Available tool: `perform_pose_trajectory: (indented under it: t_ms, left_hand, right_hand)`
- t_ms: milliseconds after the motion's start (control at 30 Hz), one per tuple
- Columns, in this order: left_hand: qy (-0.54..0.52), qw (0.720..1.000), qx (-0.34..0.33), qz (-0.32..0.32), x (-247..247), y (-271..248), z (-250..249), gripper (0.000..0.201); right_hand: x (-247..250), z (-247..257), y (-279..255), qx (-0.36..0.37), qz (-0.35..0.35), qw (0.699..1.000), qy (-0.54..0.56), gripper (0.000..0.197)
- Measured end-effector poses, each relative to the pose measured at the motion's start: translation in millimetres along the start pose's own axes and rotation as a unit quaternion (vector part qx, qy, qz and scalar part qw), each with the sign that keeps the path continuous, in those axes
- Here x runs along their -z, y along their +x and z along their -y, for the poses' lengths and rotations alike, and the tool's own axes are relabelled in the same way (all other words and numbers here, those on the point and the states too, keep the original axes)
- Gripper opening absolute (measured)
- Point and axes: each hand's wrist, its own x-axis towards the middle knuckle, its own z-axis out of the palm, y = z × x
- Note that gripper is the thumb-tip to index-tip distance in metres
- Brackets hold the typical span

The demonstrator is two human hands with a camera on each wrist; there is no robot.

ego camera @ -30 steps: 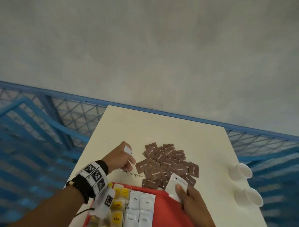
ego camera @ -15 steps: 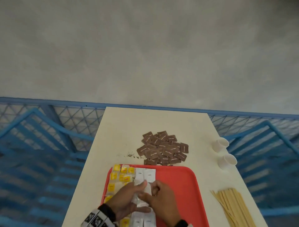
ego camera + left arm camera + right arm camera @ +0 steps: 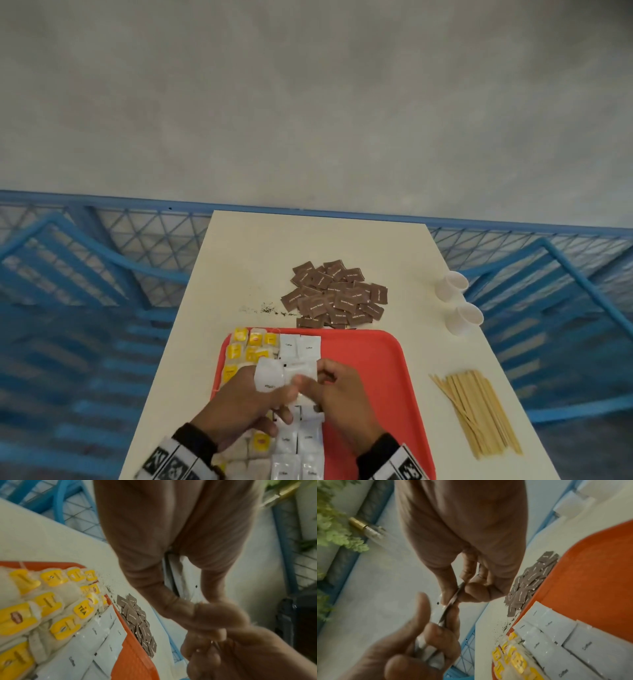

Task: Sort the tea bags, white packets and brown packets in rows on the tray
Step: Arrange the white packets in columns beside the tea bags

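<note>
Tea bags (image 3: 252, 346): yellow-tagged, laid in rows along the left side of the red tray (image 3: 370, 363).
White packets (image 3: 299, 347): a double column just right of the tea bags, marked "Coffee".
Change: a second ago the left hand was out on the table near the brown pile and the right held a white packet at the tray's far edge; now both meet above the white column.
Left hand (image 3: 246, 404): fingers pinch one white packet (image 3: 270, 375).
Right hand (image 3: 337, 394): thumb and forefinger pinch a second, apparently separate, packet edge-on; blur clouds this.
Meaning: white column likely gains two more.
Brown packets (image 3: 334, 296): still a loose heap on the table (image 3: 239, 267) beyond the tray, unsorted.
</note>
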Motion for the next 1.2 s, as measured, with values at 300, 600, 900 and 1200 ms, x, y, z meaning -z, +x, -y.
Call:
perform_pose_trajectory:
  t_ms: [300,600,900,1200]
  left_hand:
    - [0.059,0.998,-0.024,-0.026,13.1,-4.8,1.5,0.026]
    - [0.096,0.995,-0.025,0.002,19.5,-3.1,-2.6,0.027]
    - [0.070,0.994,-0.051,-0.064,21.2,4.1,-9.7,0.023]
    - [-0.009,0.999,0.033,0.017,15.5,7.3,-14.4,0.063]
  right_hand:
    - [-1.9,8.9,10.8,0.040,0.004,0.998,-0.042,0.058]
    - [-15.5,16.6,17.8,0.036,0.041,0.997,-0.054,0.017]
    - [3.1,9.0,19.4,0.016,0.000,0.999,0.035,0.021]
    - [18.7,17.1,22.8,0.013,0.095,0.993,-0.066,0.020]
